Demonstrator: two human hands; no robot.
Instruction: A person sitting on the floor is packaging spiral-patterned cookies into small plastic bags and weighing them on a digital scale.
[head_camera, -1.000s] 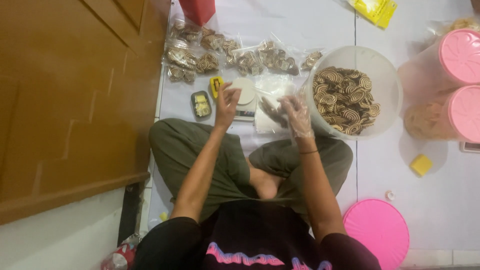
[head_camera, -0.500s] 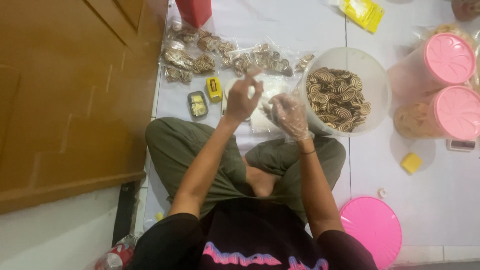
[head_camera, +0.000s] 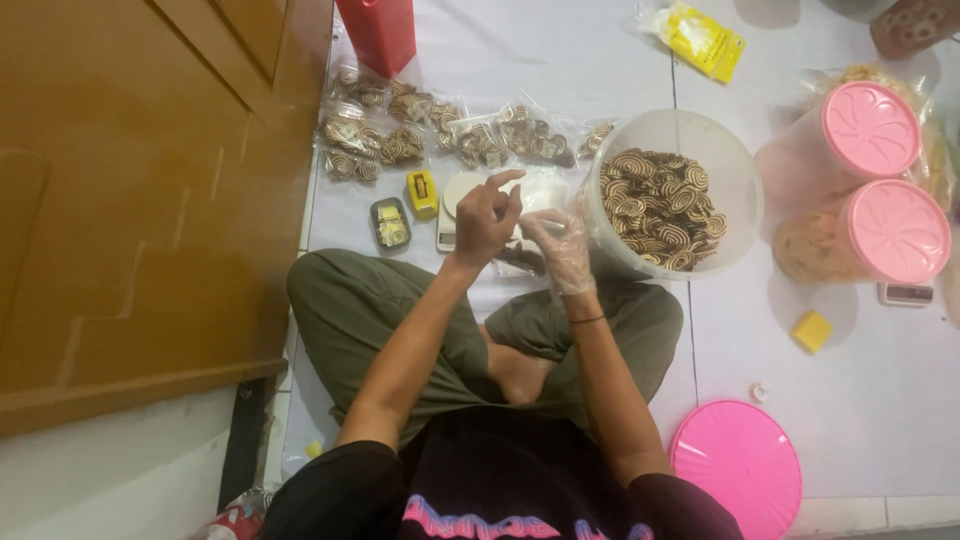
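Compared with a second ago, both hands are now raised together above the small white scale (head_camera: 462, 200) at the centre of the frame. The bare left hand (head_camera: 487, 215) is curled, its fingertips pinching the edge of a clear plastic bag (head_camera: 545, 192), which is also gripped by the gloved right hand (head_camera: 562, 248); the bag seems to be being opened or sealed. To the right, the tub of striped cookies (head_camera: 660, 195) is touched by nothing. Filled packets (head_camera: 440, 130) are lined up above, and pink-lidded jars (head_camera: 870, 130) crowd the upper right.
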